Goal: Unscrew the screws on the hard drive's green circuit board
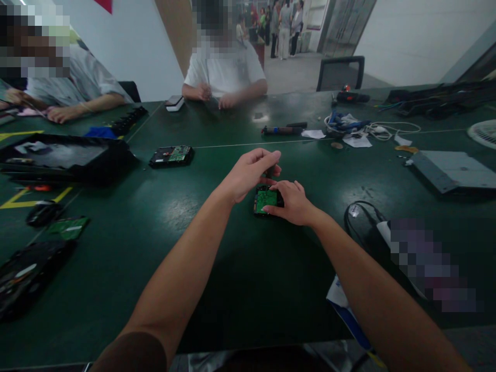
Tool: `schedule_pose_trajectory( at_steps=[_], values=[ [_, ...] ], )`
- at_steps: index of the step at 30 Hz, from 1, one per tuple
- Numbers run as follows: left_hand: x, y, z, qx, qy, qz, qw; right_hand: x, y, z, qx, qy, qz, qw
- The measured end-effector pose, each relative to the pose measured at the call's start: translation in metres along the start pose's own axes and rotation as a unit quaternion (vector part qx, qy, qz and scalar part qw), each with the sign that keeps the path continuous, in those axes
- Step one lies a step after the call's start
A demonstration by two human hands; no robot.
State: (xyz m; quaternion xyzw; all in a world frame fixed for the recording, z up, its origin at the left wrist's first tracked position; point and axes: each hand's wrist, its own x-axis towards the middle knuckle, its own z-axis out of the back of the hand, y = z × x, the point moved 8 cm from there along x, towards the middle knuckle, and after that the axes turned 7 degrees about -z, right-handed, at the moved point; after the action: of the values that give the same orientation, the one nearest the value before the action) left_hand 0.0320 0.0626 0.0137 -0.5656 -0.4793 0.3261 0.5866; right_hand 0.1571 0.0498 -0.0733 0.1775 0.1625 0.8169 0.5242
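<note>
A hard drive (266, 198) with its green circuit board facing up lies on the dark green table in front of me. My right hand (293, 202) grips it from the right, thumb along the near part of the board and fingers at the far part. Above the drive's far edge is my left hand (253, 173), its fingers closed in a pinch. Something dark and thin seems to show under those fingers, too small and shaded to name. Another hard drive (171, 156) rests farther off to the left.
At left lie a black casing (65, 157), a loose green circuit board (68, 227) and a dark device (31, 274). A grey metal box (455, 171), tangled cables (346, 124) and a dark cylindrical tool (282, 130) are to the right. Two people sit across the table.
</note>
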Motion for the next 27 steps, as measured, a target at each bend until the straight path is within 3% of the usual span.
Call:
schedule_pose_trajectory(
  at_steps=[7,27],
  values=[
    [0.0013,-0.0029,0.0026,0.032,-0.008,-0.016,0.999,-0.0001,-0.0007,0.0006,0.006,-0.002,-0.002,1.0],
    [0.0012,-0.0024,0.0039,0.003,-0.017,-0.005,1.0,0.0004,-0.0009,0.0,0.0,0.001,-0.003,1.0]
  ],
)
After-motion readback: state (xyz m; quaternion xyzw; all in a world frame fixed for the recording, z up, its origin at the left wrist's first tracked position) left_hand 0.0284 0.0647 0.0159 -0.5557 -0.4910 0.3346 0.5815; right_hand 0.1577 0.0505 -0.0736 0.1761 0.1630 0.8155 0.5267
